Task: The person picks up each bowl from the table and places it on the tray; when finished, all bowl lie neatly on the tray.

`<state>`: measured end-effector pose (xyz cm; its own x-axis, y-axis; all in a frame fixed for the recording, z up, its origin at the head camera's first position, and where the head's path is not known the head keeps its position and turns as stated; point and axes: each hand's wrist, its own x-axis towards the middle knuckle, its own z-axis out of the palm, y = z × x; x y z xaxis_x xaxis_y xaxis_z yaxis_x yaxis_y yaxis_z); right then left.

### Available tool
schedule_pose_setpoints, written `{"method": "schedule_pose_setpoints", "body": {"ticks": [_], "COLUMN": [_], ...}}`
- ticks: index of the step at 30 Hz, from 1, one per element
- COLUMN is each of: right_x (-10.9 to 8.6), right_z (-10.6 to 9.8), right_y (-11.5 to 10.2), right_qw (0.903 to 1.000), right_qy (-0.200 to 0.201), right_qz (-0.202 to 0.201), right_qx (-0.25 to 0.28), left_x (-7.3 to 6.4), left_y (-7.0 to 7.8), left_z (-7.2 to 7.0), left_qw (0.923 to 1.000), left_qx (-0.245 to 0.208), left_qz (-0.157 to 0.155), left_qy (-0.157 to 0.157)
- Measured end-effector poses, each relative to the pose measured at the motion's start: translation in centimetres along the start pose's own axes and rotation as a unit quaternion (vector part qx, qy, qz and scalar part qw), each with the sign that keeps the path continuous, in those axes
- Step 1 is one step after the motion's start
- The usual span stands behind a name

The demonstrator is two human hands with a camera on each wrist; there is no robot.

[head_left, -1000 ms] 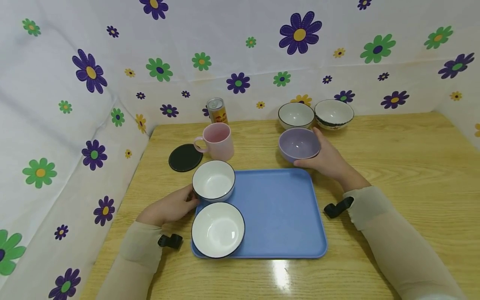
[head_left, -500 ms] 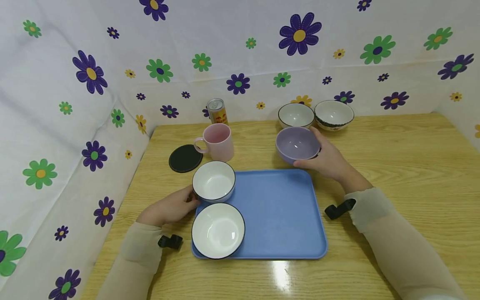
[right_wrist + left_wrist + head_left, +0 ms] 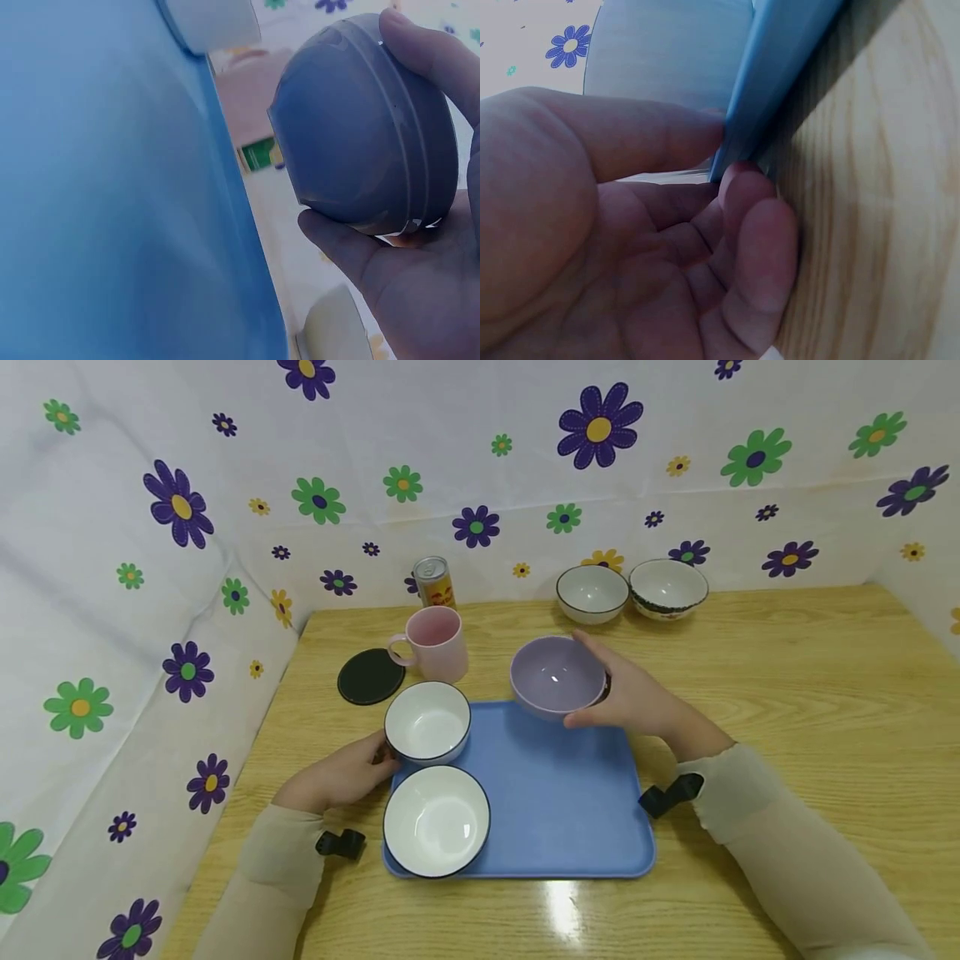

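1. Floral cloth (image 3: 480, 431), white with purple, green and yellow flowers, hanging behind the counter (image 3: 795, 685) and along its left side.
2. The counter, wood-grained, bearing the objects listed below.
3. Blue tray (image 3: 562, 802), lying on the counter.
4. Right hand (image 3: 637, 697), its grip clamped on the purple bowl (image 3: 555, 672), thumb on one side and fingers on the other.
5. Left hand (image 3: 341, 772), at the tray's left edge; its grip is closed on that edge, the thumb against the rim and the fingers curled low beside the counter.
6. Near white bowl (image 3: 437, 821), dark-rimmed, at the tray's near left corner.
7. The purple bowl, held raised above the tray's far edge.
8. Middle white bowl (image 3: 427, 721), at the tray's far left corner.
9. Patterned bowl (image 3: 667, 585) and small dark-rimmed bowl (image 3: 592, 593), side by side near the cloth.
10. Pink mug (image 3: 438, 647), upright, its handle toward the left.
11. Black disc (image 3: 367, 678), flat beside the mug.
12. Can (image 3: 433, 583), upright behind the mug.
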<state>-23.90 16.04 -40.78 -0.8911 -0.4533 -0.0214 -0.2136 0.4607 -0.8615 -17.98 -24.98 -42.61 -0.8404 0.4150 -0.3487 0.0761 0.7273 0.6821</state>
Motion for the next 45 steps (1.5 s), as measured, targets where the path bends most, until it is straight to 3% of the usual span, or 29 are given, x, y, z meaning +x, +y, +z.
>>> {"method": "schedule_pose_setpoints", "body": {"ticks": [6,12,19,29,45], "right_x": [-0.3,-0.1,0.4,0.7,1.0], "right_z": [1.2,2.8,4.1,4.2,3.8], "right_y": [-0.5,-0.4,-0.7,-0.8,-0.9], "right_qw": [0.9982,0.9953,0.994,0.9932,0.9874], "right_qy": [-0.04,-0.08,-0.093,-0.099,-0.147], "right_qz": [-0.038,-0.051,-0.057,-0.054,-0.052], "right_qx": [0.025,0.017,-0.002,-0.026,-0.026], "left_x": [0.3,0.0,-0.1,0.1,0.1], "left_y": [0.1,0.1,0.4,0.2,0.1], "left_z": [0.0,0.6,0.0,-0.1,0.2], "left_qw": [1.0,1.0,0.9998,0.9997,0.9997], "left_qx": [0.002,-0.008,0.019,0.024,0.024], "left_qz": [0.005,-0.001,-0.004,-0.012,-0.01], "left_qy": [0.004,-0.001,0.001,0.0,0.002]}}
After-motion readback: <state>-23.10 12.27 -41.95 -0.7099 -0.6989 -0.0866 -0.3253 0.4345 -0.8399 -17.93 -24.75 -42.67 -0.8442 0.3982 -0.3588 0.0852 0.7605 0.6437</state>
